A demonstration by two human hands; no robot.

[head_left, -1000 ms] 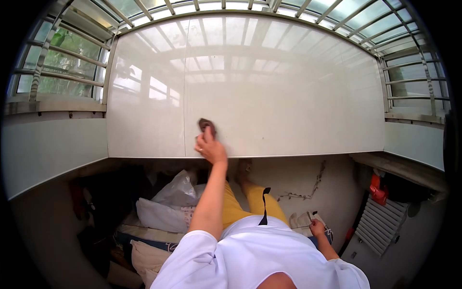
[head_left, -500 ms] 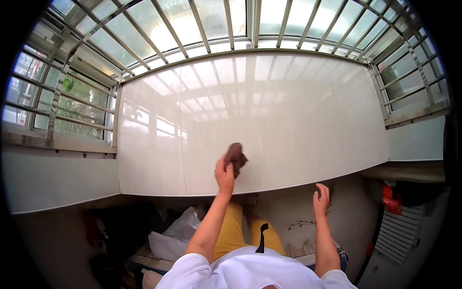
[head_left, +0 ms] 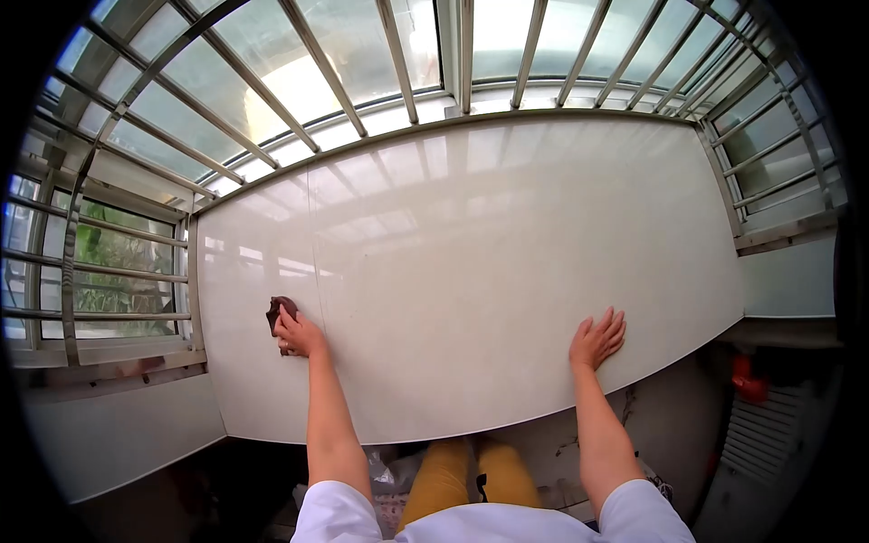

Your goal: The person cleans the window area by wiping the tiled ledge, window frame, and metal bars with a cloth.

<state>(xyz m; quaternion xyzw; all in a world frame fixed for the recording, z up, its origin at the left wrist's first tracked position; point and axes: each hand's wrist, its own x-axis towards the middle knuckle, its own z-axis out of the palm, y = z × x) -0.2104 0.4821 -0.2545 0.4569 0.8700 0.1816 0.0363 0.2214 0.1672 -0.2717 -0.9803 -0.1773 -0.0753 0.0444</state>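
My left hand (head_left: 300, 334) is closed on a dark brown cloth (head_left: 281, 309), pressed to the left part of a glossy white counter (head_left: 507, 271). The cloth is bunched up and partly hidden by my fingers. A ring shows on that hand. On the right, near the front edge, my right hand (head_left: 597, 339) rests flat on the counter with its fingers stretched out and nothing in it. A thin seam runs across the counter just right of the cloth.
Metal window bars (head_left: 398, 59) curve around the back and both sides of the counter. At the lower right, a red object (head_left: 749, 378) sits above a white slatted panel (head_left: 765, 421). Clear plastic (head_left: 394, 466) lies below the front edge, beside my yellow trousers (head_left: 444, 475).
My left hand has carried the cloth leftward across the counter, past the seam. From below the front edge, my right hand has come onto the surface. The view has shifted and tilted.
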